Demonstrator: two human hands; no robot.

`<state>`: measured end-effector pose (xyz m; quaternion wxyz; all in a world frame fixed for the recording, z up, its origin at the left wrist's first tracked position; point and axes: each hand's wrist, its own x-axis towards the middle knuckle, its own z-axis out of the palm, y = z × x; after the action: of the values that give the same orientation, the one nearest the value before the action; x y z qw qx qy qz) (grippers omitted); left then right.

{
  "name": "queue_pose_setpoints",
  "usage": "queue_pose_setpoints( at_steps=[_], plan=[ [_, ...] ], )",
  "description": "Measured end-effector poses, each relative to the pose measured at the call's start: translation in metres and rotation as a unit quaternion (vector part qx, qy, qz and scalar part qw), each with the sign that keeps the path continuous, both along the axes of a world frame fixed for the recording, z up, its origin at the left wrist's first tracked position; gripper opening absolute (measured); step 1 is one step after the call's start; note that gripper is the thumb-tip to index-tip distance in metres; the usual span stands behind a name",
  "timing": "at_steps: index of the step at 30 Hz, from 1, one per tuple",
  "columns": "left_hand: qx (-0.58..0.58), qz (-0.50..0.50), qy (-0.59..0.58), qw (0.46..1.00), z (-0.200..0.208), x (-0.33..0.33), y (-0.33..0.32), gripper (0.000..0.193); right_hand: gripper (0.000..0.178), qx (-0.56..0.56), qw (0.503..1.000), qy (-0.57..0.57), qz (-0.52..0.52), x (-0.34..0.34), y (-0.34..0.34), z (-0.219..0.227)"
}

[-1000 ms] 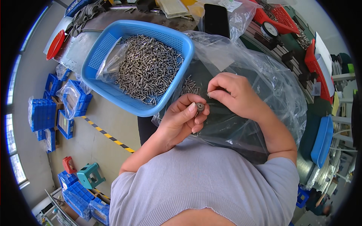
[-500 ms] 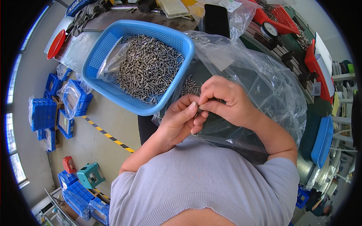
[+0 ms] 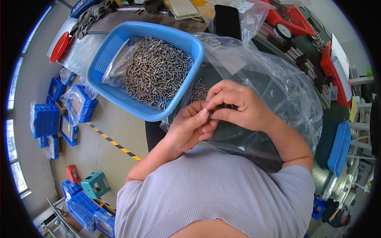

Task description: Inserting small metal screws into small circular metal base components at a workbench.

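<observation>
Two bare hands meet in front of the person's chest, above the clear plastic sheet [image 3: 278, 95] that covers a part of the dark green tabletop [image 3: 336, 115]. The left hand [image 3: 193, 123] is curled narrow and holds a small dark metal part [image 3: 209, 117] between its thumb and its fingers. The right hand [image 3: 237, 106] has its thumb and forefinger brought near together at the same part, from the right side; the fingers hide much here, so I cannot tell if this hand grips a second piece. Just beyond the left hand lies a loose heap of metal pins [image 3: 199, 91]. To the left of this hand, and farther from the body, stands a blue basket [image 3: 96, 86], which carries many similar pins [image 3: 154, 73] and a clear bag [image 3: 116, 68]. Well beyond the right hand are a black phone [image 3: 228, 22] and, more to the right, a round dial gauge [image 3: 283, 31].
</observation>
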<state>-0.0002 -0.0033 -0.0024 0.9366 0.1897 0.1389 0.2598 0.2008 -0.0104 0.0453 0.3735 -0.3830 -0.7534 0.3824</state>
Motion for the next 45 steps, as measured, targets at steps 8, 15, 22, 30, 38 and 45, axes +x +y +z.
queue_pose_setpoints(
  at_steps=[8, 15, 22, 30, 38, 45],
  plan=[
    [0.004, 0.020, 0.015, 1.000, 0.004, 0.004, -0.002, 0.024, 0.014, 0.067, 0.997, -0.028, -0.027, 0.003, 0.000, 0.003],
    [0.015, 0.037, 0.044, 0.998, 0.009, 0.006, -0.002, 0.022, 0.009, 0.077, 0.971, -0.219, -0.049, 0.026, 0.005, 0.018],
    [0.006, 0.028, 0.019, 0.999, 0.006, 0.005, -0.001, 0.021, 0.010, 0.134, 0.900, -0.400, -0.110, 0.037, 0.004, 0.017],
    [-0.002, 0.034, 0.013, 0.999, 0.005, 0.003, -0.002, 0.021, 0.011, 0.127, 0.921, -0.356, -0.095, 0.038, 0.010, 0.012],
    [-0.012, 0.029, 0.002, 0.999, 0.004, 0.003, -0.001, 0.020, 0.015, 0.115, 0.941, -0.311, -0.062, 0.035, 0.015, -0.003],
    [-0.011, 0.033, 0.005, 0.999, 0.004, 0.003, -0.002, 0.019, 0.007, 0.119, 0.949, -0.289, -0.044, 0.031, 0.015, -0.008]
  ],
)
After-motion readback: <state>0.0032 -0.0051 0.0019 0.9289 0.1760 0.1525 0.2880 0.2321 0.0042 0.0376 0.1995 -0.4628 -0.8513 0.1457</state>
